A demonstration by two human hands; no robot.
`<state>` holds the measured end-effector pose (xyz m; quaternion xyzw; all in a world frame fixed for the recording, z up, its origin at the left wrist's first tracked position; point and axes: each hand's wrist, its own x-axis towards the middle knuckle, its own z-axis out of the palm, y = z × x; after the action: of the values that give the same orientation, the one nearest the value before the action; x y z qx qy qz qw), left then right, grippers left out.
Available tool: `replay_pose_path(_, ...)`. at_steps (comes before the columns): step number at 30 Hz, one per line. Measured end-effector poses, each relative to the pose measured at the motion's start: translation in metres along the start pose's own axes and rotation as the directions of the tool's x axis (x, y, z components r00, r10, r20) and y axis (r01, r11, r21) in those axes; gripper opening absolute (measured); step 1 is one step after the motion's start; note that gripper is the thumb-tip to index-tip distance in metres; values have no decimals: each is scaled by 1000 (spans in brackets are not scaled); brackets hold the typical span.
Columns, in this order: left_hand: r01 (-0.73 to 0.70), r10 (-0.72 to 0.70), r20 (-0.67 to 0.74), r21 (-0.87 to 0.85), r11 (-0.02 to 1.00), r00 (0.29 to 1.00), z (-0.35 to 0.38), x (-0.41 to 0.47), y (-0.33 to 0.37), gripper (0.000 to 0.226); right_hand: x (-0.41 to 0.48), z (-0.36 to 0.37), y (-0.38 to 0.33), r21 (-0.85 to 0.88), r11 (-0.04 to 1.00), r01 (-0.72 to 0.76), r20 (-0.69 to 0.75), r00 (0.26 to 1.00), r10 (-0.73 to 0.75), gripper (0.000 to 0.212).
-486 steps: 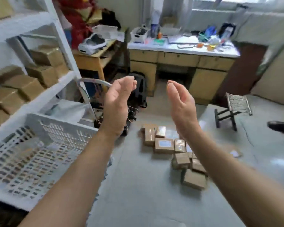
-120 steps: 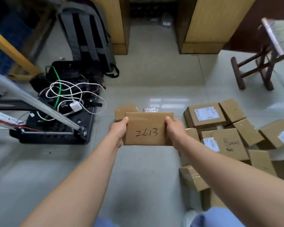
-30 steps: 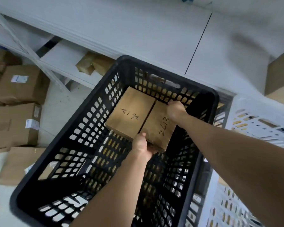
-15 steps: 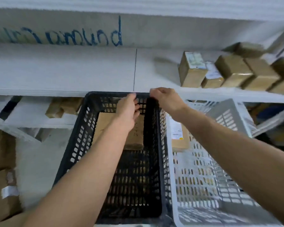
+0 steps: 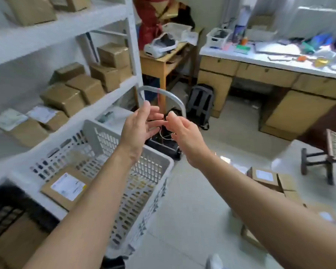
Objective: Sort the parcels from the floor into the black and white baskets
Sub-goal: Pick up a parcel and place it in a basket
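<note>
Both hands are raised in front of me, empty, over the far end of the white basket (image 5: 159,167). My left hand (image 5: 138,129) has its fingers spread and relaxed. My right hand (image 5: 184,133) is loosely open with the fingertips near the left hand's. The white basket holds a flat brown parcel with a white label (image 5: 66,188). A corner of the black basket (image 5: 14,208) shows at the lower left, with brown cardboard inside. Several brown parcels (image 5: 266,178) lie on the floor at the right, partly hidden by my right forearm.
A white shelf unit (image 5: 133,55) with brown boxes stands at the left. A hand trolley (image 5: 163,94) with cables and a grey backpack (image 5: 201,105) stand ahead. A cluttered wooden desk (image 5: 279,72) runs along the back. A small wooden stool (image 5: 326,152) stands at the right.
My hands have left the black basket's rim and risen empty. My view has swung right, from the baskets and shelf towards the room and the parcels on the floor.
</note>
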<state>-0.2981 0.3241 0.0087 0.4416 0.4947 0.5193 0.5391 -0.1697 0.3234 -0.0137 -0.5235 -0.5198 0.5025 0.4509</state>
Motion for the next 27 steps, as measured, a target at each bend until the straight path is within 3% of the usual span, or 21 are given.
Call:
replay_pose_path(6, 50, -62, 357, 42, 998, 932, 188, 10, -27, 39, -47, -184, 31, 31, 995, -98, -429, 898, 101, 28)
replay_pose_path(12, 114, -173, 555, 139, 984, 814, 357, -2, -76, 40, -104, -353, 72, 107, 979, -172, -659, 726, 199, 31)
replay_pose_path(22, 122, -331, 634, 351, 928, 699, 533, -2, -156, 39, -130, -514, 140, 289, 901, -323, -784, 461, 416, 31)
replay_pose_path(27, 85, -436, 702, 476, 875, 564, 587, 30, -195, 41, -119, -557, 186, 463, 829, -314, -781, 298, 549, 22)
